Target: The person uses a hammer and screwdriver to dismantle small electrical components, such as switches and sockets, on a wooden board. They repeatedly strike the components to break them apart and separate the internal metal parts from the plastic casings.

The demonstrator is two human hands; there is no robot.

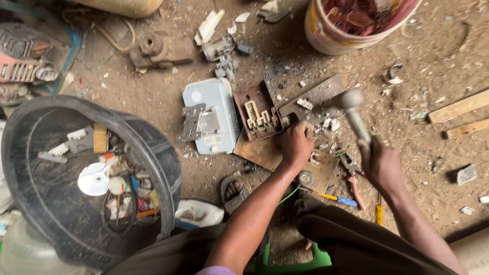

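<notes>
Fingers of the left hand are curled shut, pressing on the rusty switch box at its right edge, forearm reaching forward from the lap. Fingers of the right hand are wrapped tight round the handle of a hammer, its blurred head raised just right of the switch box, above a flat metal plate. Left of the switch box lies a pale grey cover; right of it, nearer the person, red-handled pliers rest on the dirt floor.
</notes>
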